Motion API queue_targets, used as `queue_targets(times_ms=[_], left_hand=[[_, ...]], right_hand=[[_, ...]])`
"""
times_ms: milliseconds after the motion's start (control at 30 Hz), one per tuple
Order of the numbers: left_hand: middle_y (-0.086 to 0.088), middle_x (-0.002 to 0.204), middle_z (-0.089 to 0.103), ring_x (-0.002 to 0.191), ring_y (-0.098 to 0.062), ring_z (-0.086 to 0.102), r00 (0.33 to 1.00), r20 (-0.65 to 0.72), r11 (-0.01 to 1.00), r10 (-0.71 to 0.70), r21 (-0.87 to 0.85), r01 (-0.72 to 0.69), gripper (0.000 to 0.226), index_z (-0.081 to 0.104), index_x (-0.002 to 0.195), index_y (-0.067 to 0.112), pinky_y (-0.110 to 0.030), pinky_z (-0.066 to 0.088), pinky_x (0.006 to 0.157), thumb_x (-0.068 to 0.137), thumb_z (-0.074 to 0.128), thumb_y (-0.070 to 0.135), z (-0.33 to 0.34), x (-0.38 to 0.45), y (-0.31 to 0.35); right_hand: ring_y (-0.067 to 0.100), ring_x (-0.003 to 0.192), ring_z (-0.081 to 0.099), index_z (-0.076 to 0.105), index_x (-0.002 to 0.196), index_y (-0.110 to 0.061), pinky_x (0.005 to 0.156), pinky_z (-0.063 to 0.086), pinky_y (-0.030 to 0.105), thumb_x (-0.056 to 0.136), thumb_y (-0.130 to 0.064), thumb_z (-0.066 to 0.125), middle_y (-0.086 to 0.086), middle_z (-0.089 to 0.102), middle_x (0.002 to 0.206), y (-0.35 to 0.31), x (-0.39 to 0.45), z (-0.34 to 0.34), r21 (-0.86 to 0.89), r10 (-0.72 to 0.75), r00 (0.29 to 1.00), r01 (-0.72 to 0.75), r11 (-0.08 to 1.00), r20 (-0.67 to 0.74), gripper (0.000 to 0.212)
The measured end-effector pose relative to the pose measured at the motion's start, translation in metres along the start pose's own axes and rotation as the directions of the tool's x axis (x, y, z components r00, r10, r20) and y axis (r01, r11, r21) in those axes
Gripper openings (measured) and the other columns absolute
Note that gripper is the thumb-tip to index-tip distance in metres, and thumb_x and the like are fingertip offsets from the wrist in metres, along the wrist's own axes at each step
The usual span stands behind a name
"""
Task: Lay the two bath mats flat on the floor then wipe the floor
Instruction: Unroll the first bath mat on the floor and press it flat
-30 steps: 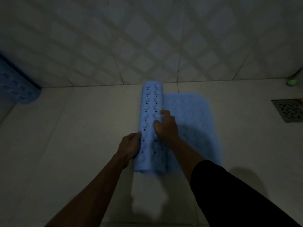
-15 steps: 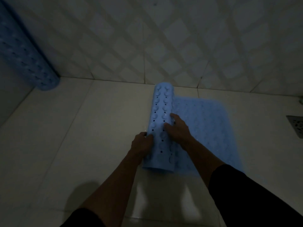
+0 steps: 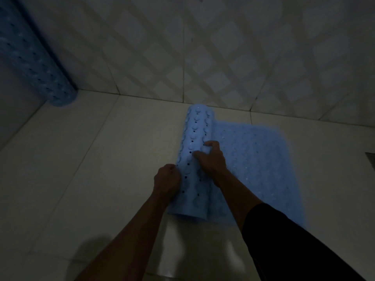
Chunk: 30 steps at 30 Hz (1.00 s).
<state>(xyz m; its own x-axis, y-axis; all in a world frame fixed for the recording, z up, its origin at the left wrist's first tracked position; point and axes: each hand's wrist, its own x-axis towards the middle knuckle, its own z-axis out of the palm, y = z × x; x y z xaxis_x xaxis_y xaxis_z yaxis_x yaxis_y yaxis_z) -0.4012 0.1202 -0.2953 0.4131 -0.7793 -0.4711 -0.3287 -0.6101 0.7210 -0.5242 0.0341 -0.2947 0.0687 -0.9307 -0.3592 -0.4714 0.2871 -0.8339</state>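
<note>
Pale blue rubbery sheet, dimpled with round suction cups and pierced by small dark holes, makes up the bath mat at the centre of the frame. Its right part lies flat on the floor, showing a finer pebbled texture, while its left part is rolled into a tube running up toward the wall. The left hand presses against the tube's left side, fingers curled onto it; the right hand sits on top, fingertips pinching the roll. A second rolled mat, the same blue with the same cups and holes, leans in the corner at the upper left. The floor is large, smooth, pale glossy tiles; the wall carries a diamond lattice pattern. A drain grate's edge shows at the right border. The light is dim.
</note>
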Motion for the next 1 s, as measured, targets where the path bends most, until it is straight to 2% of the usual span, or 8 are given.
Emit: queue_targets(times_ms=[100, 300, 367, 500, 700, 800, 933, 1000], left_hand=[[-0.016, 0.130, 0.061, 0.117, -0.034, 0.058, 0.994, -0.098, 0.998, 0.056, -0.024, -0.058, 0.052, 0.056, 0.131, 0.009, -0.042, 0.046, 0.100, 0.097, 0.042, 0.046, -0.007, -0.003, 0.003], [-0.012, 0.134, 0.060, 0.117, -0.028, 0.059, 0.991, -0.106, 0.996, 0.082, -0.017, -0.084, 0.061, 0.045, 0.141, 0.014, -0.028, 0.046, 0.089, 0.094, 0.055, 0.052, -0.024, 0.001, -0.005], [-0.014, 0.131, 0.061, 0.116, -0.031, 0.060, 0.987, -0.136, 0.996, 0.089, 0.036, -0.085, 0.064, 0.050, 0.136, 0.012, -0.030, 0.045, 0.088, 0.090, 0.050, 0.057, -0.031, 0.001, -0.011], [-0.014, 0.131, 0.061, 0.119, -0.032, 0.058, 0.967, -0.249, 0.998, 0.057, 0.022, -0.053, 0.047, 0.050, 0.138, 0.011, -0.025, 0.040, 0.087, 0.100, 0.048, 0.039, -0.047, 0.005, -0.019], [-0.009, 0.118, 0.065, 0.104, -0.027, 0.064, 0.978, -0.176, 0.992, 0.108, 0.087, -0.094, 0.055, 0.053, 0.127, 0.015, -0.032, 0.053, 0.082, 0.088, 0.065, 0.051, -0.066, 0.020, -0.045], [-0.016, 0.122, 0.062, 0.108, -0.032, 0.061, 0.964, -0.229, 0.985, 0.133, 0.136, -0.103, 0.055, 0.048, 0.135, 0.008, -0.027, 0.045, 0.081, 0.093, 0.056, 0.043, -0.071, 0.024, -0.055], [-0.021, 0.126, 0.053, 0.117, -0.038, 0.052, 0.930, -0.342, 0.984, 0.138, 0.152, -0.090, 0.046, 0.038, 0.144, 0.008, -0.041, 0.043, 0.095, 0.100, 0.046, 0.019, -0.078, 0.025, -0.061], [-0.018, 0.125, 0.054, 0.116, -0.034, 0.052, 0.907, -0.367, 0.976, 0.206, 0.143, -0.164, 0.045, 0.041, 0.141, 0.009, -0.038, 0.043, 0.093, 0.100, 0.046, 0.024, -0.081, 0.026, -0.066]], right_hand=[[0.033, 0.109, 0.056, 0.047, 0.120, -0.016, 0.089, 0.049, 0.039, 0.086, -0.022, 0.065, 0.014, 0.053, 0.123, -0.005, 0.006, 0.014, -0.029, -0.048, 0.997, 0.047, 0.998, -0.060, 0.039], [0.036, 0.132, 0.042, 0.030, 0.149, -0.015, 0.111, 0.036, 0.047, 0.084, -0.041, 0.070, 0.019, 0.038, 0.146, -0.021, 0.004, 0.046, -0.153, -0.079, 0.995, 0.086, 0.984, 0.054, 0.080], [0.036, 0.131, 0.043, 0.034, 0.148, -0.016, 0.109, 0.038, 0.047, 0.086, -0.038, 0.068, 0.019, 0.038, 0.145, -0.026, 0.004, 0.056, -0.125, -0.112, 0.992, 0.118, 0.985, 0.048, 0.073], [0.033, 0.129, 0.047, 0.038, 0.146, -0.013, 0.107, 0.042, 0.042, 0.092, -0.021, 0.062, 0.018, 0.043, 0.142, -0.035, 0.006, 0.068, -0.042, -0.157, 0.985, 0.160, 0.986, 0.066, 0.060], [0.033, 0.139, 0.037, 0.029, 0.151, -0.013, 0.116, 0.030, 0.044, 0.094, -0.029, 0.056, 0.016, 0.035, 0.154, -0.036, 0.012, 0.091, -0.341, -0.122, 0.954, 0.215, 0.915, 0.273, 0.065], [0.032, 0.141, 0.035, 0.029, 0.152, -0.017, 0.116, 0.029, 0.043, 0.097, -0.026, 0.049, 0.012, 0.036, 0.155, -0.036, 0.011, 0.104, -0.316, -0.176, 0.937, 0.272, 0.909, 0.302, 0.059], [0.029, 0.142, 0.034, 0.030, 0.151, -0.011, 0.116, 0.029, 0.038, 0.100, -0.019, 0.047, 0.013, 0.034, 0.156, -0.046, 0.006, 0.119, -0.244, -0.248, 0.889, 0.357, 0.902, 0.385, 0.054], [0.028, 0.141, 0.036, 0.033, 0.150, -0.008, 0.114, 0.029, 0.034, 0.099, -0.017, 0.048, 0.013, 0.036, 0.155, -0.053, 0.005, 0.125, -0.221, -0.263, 0.872, 0.376, 0.900, 0.413, 0.054]])
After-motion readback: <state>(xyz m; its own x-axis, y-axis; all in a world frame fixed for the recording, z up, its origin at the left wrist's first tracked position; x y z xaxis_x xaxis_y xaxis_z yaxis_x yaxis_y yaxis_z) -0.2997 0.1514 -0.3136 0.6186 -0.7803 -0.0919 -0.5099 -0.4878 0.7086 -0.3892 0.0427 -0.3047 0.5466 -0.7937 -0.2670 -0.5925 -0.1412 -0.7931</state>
